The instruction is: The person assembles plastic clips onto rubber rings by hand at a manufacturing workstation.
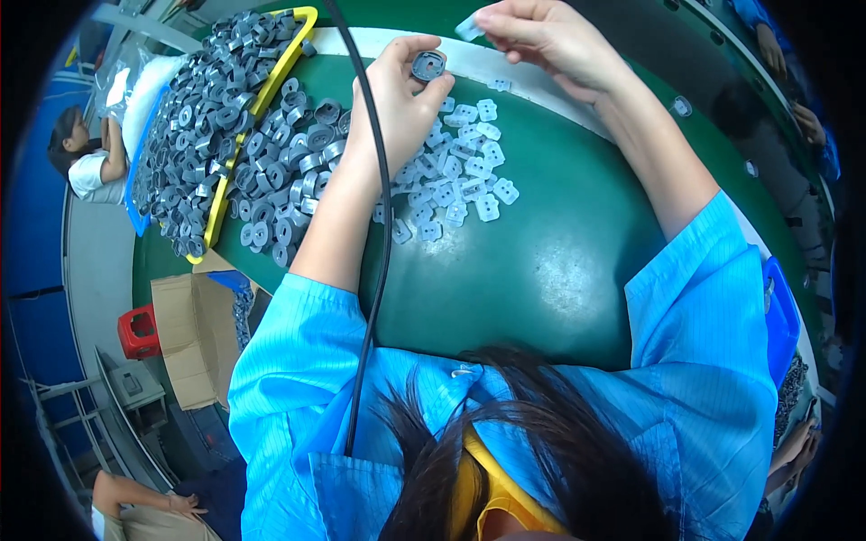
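Observation:
Between the thumb and fingers of my left hand [397, 95] is a round grey plastic housing [428, 66], its hollow side turned up. My right hand [550, 41], farther right, pinches a small translucent plastic piece [469, 28] at its fingertips, apart from the housing. Below my left hand, a loose pile of translucent plastic pieces [471, 162] with small holes lies on the green table [505, 288]. Left of my left forearm, many grey housings [280, 171] are heaped on the table.
A yellow-rimmed tray [219, 212] full of grey parts stands at the left. A black cable [386, 207] hangs across the view before my left arm. A cardboard box [185, 334] and red stool [138, 332] are lower left. A blue bin [781, 316] sits right; other people work nearby.

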{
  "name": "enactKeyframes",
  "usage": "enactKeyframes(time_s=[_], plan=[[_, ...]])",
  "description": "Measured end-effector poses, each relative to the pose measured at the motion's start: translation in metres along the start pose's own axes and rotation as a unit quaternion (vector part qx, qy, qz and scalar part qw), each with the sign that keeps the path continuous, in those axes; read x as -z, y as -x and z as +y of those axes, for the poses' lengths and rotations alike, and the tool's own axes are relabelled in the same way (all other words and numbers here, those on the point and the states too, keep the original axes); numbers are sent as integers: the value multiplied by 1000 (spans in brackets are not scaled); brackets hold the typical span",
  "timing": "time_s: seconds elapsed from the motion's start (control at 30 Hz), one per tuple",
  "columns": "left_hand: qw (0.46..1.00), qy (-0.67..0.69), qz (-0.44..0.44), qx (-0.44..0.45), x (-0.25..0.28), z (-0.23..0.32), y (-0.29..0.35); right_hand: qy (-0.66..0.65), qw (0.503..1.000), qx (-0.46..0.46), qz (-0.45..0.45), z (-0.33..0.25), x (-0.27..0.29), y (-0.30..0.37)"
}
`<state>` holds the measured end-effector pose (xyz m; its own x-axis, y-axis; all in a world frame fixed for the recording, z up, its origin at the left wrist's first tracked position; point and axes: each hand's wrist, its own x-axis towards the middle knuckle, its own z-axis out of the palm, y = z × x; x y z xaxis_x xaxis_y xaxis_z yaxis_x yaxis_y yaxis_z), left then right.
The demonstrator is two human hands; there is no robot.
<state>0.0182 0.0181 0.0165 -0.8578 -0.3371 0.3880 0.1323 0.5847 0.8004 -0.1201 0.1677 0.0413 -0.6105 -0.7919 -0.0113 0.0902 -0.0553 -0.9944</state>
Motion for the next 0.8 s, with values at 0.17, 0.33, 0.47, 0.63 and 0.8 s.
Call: enactKeyframes(time_s=[0.17, 0.33, 0.47, 0.63, 0.8], plan=[[995, -88, 6, -44, -9, 12, -1, 253, 951, 173, 38, -1, -27, 15], [995, -36, 61, -64, -15, 19, 2, 303, 917, 246, 82, 0, -33, 19], [996, 23, 65, -60, -17, 7, 3, 254, 959, 127, -16, -8, -27, 18], [990, -32, 75, -112, -18, 16, 5, 178, 977, 118, 5, -4, -22, 17], [956, -156, 108, -223, -14, 16, 4, 157, 987, -14, -36, -7, -18, 11]])
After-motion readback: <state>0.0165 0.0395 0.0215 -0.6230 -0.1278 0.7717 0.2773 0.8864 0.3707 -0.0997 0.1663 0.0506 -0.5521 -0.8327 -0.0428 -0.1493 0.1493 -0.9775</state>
